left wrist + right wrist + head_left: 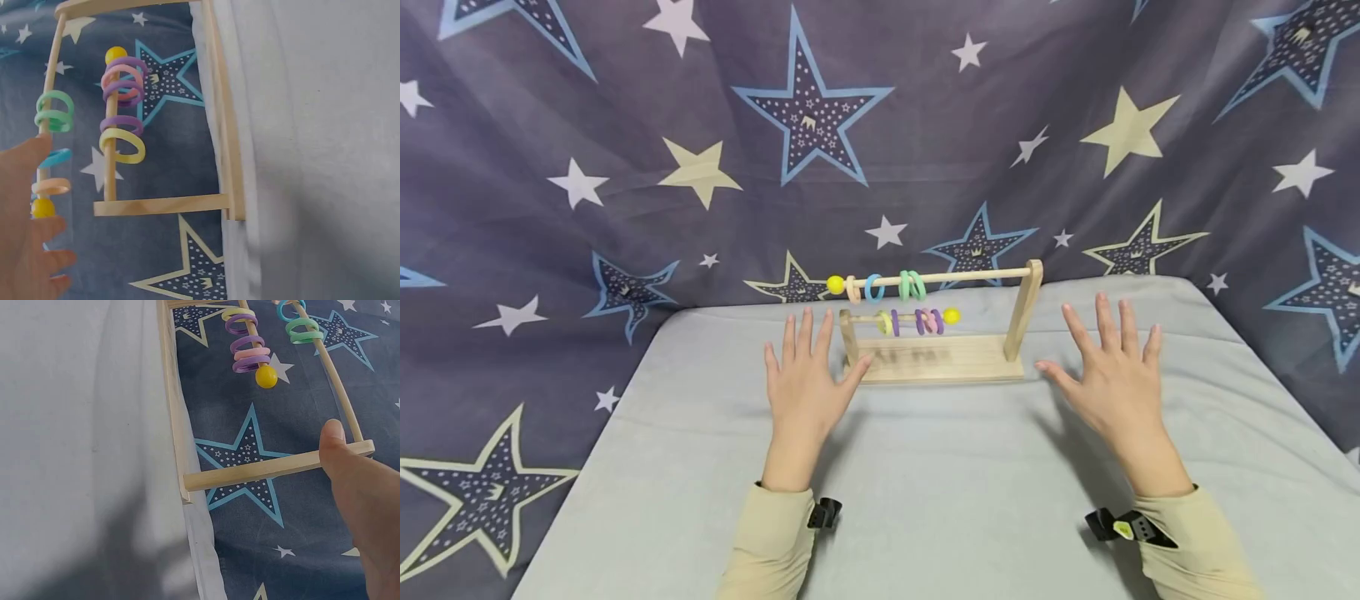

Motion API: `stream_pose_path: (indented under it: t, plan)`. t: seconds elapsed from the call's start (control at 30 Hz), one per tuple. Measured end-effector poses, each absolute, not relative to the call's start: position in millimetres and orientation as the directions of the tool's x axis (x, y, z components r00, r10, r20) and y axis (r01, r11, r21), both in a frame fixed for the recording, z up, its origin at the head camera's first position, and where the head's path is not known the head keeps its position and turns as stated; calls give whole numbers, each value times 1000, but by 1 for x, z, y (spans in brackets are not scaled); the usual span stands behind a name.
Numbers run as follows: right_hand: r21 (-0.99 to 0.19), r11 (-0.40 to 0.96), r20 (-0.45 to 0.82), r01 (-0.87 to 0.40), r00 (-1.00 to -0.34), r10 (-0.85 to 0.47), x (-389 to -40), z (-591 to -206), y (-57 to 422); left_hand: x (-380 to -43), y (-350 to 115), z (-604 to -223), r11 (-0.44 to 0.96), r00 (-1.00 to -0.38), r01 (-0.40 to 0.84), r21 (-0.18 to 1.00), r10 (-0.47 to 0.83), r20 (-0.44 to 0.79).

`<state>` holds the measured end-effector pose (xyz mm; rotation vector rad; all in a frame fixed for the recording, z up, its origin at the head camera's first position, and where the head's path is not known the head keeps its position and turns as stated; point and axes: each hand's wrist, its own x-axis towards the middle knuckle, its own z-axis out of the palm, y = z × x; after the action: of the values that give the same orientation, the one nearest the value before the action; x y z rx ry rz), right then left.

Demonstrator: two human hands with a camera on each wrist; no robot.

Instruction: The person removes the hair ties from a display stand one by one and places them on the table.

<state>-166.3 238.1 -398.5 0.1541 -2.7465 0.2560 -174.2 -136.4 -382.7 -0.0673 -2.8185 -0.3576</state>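
A wooden ring stand [970, 362] has two rods with yellow end balls. The upper rod [977, 275], joined to the tall right post [1024, 312], carries a peach ring [853, 290], a blue ring [868, 287] and green rings [304, 337]. Yellow, purple and pink rings hang on the lower rod [110, 169], fixed to the shorter left post [848, 335]. My left hand [805, 392], fingers spread, is by the stand's left end; its thumb overlaps the base's corner in the head view. To the right of the stand, my right hand [1116, 387] is likewise spread. Both hold nothing.
A pale grey cloth [940, 483] covers the table under the stand. Behind it and at both sides hangs a dark curtain [925, 167] printed with stars. Dark devices are strapped at the left wrist [825, 513] and right wrist [1131, 528]. Hand shadows fall on the cloth.
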Motion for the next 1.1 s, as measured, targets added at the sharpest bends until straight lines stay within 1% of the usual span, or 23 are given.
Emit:
stream_pose_path:
  t: [0.23, 0.37, 0.53, 0.7, 0.97, 1.1]
  plan:
    - [-166, 976, 369, -143, -927, -72, -167, -399, 237, -185, -141, -390, 949, -945, 121, 292, 20, 327]
    - [-166, 976, 363, -142, -929, -74, -168, -399, 236, -193, -144, -395, 912, -945, 160, 377, 31, 325]
    - [-167, 976, 352, -139, -933, -73, -167, -400, 236, -200, -145, -399, 835, -957, 190, 516, 40, 288]
    - [-176, 975, 340, -135, -938, -69, -166, -403, 236, -208, -146, -403, 778, -960, 206, 594, 42, 277]
    - [-182, 975, 342, -126, -938, -57, -166, -404, 237, -220, -143, -414, 661, -958, 219, 718, 6, 286]
    - [-194, 972, 341, -133, -938, -60, -167, -403, 237, -225, -140, -415, 608, -962, 187, 772, -46, 269]
